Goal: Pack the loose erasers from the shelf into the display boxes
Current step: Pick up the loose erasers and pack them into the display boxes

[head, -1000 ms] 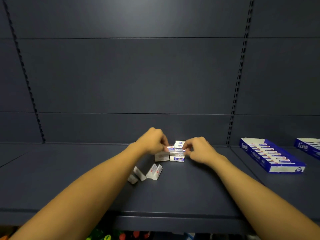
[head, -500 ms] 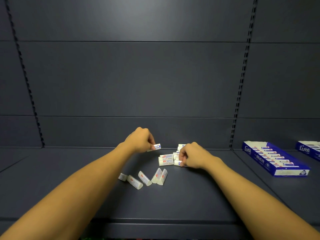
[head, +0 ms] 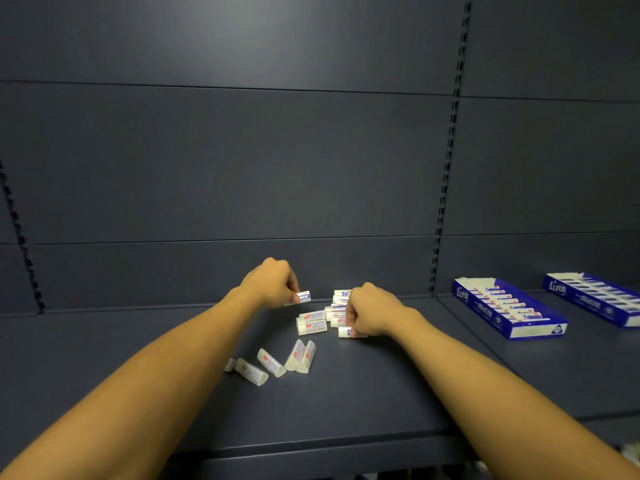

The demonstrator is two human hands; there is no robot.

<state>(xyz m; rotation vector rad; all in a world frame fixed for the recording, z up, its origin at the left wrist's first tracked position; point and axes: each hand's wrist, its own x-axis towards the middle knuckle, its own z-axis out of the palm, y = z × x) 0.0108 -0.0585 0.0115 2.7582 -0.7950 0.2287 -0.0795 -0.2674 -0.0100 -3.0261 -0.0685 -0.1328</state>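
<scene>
While L hand pinches one eraser, R hand grips erasers in pile.

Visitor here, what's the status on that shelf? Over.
Left hand pinching one small white blue-labelled eraser, lifted. Right hand gripping another from the white eraser pile. Blue cardboard display boxes to the right, path unobstructed.

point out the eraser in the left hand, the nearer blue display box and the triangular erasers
small white eraser with blue label [head: 304, 296], head view, on its blue-printed sleeve
nearer blue cardboard display box [head: 538, 330], head view, on its white front wall
white triangular erasers with red marks [head: 300, 356], head view, on the upright pair
</scene>
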